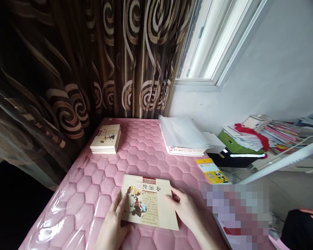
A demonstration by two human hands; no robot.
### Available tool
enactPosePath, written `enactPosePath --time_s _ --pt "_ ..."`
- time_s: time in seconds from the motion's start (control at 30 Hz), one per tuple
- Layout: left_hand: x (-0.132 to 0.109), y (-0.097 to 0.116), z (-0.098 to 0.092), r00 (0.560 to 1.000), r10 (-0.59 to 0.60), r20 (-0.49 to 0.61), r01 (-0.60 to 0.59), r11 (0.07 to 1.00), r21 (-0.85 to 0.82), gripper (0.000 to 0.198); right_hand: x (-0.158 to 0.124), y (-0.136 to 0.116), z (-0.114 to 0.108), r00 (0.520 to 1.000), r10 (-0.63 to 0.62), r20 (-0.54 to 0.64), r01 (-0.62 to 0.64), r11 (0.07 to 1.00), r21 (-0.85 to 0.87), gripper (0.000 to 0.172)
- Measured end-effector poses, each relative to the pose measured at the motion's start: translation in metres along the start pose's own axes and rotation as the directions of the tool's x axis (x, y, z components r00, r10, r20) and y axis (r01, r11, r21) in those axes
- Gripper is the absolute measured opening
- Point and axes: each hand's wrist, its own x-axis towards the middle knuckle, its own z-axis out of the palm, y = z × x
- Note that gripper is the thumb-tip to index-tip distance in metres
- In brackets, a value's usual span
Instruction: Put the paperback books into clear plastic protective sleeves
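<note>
A cream paperback book (163,205) with Chinese characters and a painted figure on its cover is between my hands, low over the pink mattress. My left hand (115,217) grips its left edge, fingers along the side and thumb near the bottom corner. On the opposite edge, my right hand (184,205) has its thumb on the cover and its fingers partly hidden beneath. A neat stack of similar cream books (105,139) lies at the far left of the mattress.
The pink quilted mattress (141,163) is under plastic film. At its far right lie papers under a translucent sheet (182,132), beside a white box (213,141). A yellow panda-printed packet (213,172) is at the right edge. Patterned curtains (135,69) hang behind; a cluttered shelf (284,163) stands right.
</note>
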Motion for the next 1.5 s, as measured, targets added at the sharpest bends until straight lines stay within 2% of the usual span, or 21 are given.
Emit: enactPosePath --time_s 0.13,0.2,0.23,0.33,0.4,0.47,0.5,0.57,0.63,0.7,0.77,0.87,1.07,1.17,1.3,1.5 --pt "-0.002 -0.004 -0.004 0.999 0.040 -0.016 -0.041 0.997 -0.064 0.091 -0.003 0.004 0.002 0.994 -0.087 -0.066 0.082 0.993 -0.081 0.034" --pt "-0.003 -0.008 -0.007 0.998 0.058 -0.018 -0.059 0.993 -0.097 0.089 -0.008 -0.002 -0.001 0.979 -0.179 -0.100 0.162 0.975 -0.152 0.034" --pt "-0.003 -0.010 -0.009 0.998 0.063 -0.010 -0.064 0.991 -0.113 0.088 -0.013 -0.007 -0.003 0.968 -0.238 -0.078 0.220 0.958 -0.183 0.034" --pt "-0.001 -0.017 -0.015 0.996 0.088 0.006 -0.086 0.983 -0.164 0.087 -0.028 -0.028 -0.010 0.913 -0.377 0.155 0.404 0.888 -0.222 0.037" --pt "0.003 -0.021 -0.021 0.992 0.125 0.004 -0.121 0.973 -0.196 0.081 -0.037 -0.041 -0.013 0.863 -0.390 0.320 0.471 0.851 -0.232 0.044" --pt "0.007 -0.022 -0.026 0.987 0.159 0.003 -0.155 0.962 -0.224 0.070 -0.041 -0.050 -0.014 0.829 -0.383 0.407 0.504 0.827 -0.250 0.047" --pt "0.009 -0.022 -0.029 0.985 0.175 0.005 -0.169 0.957 -0.236 0.064 -0.041 -0.052 -0.014 0.819 -0.386 0.423 0.517 0.817 -0.256 0.043" --pt "0.012 -0.020 -0.033 0.982 0.189 0.011 -0.180 0.951 -0.250 0.060 -0.040 -0.054 -0.013 0.810 -0.410 0.419 0.540 0.800 -0.262 0.031" --pt "0.013 -0.018 -0.035 0.983 0.182 0.040 -0.167 0.957 -0.239 0.069 -0.038 -0.054 -0.013 0.802 -0.436 0.408 0.563 0.781 -0.272 0.026" --pt "0.013 -0.016 -0.036 0.982 0.170 0.079 -0.152 0.969 -0.194 0.079 -0.036 -0.052 -0.014 0.785 -0.449 0.427 0.590 0.752 -0.293 0.027" --pt "0.013 -0.015 -0.037 0.979 0.178 0.104 -0.162 0.976 -0.143 0.081 -0.036 -0.052 -0.014 0.761 -0.458 0.460 0.621 0.719 -0.313 0.036" --pt "0.012 -0.014 -0.042 0.971 0.204 0.123 -0.189 0.974 -0.122 0.078 -0.035 -0.052 -0.016 0.734 -0.489 0.472 0.657 0.688 -0.308 0.037" --pt "0.012 -0.013 -0.052 0.950 0.292 0.115 -0.280 0.954 -0.110 0.063 -0.033 -0.056 -0.018 0.700 -0.572 0.428 0.695 0.684 -0.222 0.020" --pt "0.012 -0.012 -0.053 0.939 0.312 0.143 -0.300 0.949 -0.099 0.058 -0.033 -0.052 -0.016 0.678 -0.621 0.393 0.721 0.665 -0.194 0.024" --pt "0.010 -0.010 -0.054 0.940 0.300 0.162 -0.290 0.953 -0.085 0.059 -0.034 -0.046 -0.012 0.679 -0.653 0.336 0.728 0.658 -0.192 0.028" --pt "0.008 -0.006 -0.058 0.954 0.274 0.119 -0.267 0.961 -0.078 0.057 -0.033 -0.050 -0.015 0.722 -0.630 0.287 0.691 0.682 -0.241 0.028"
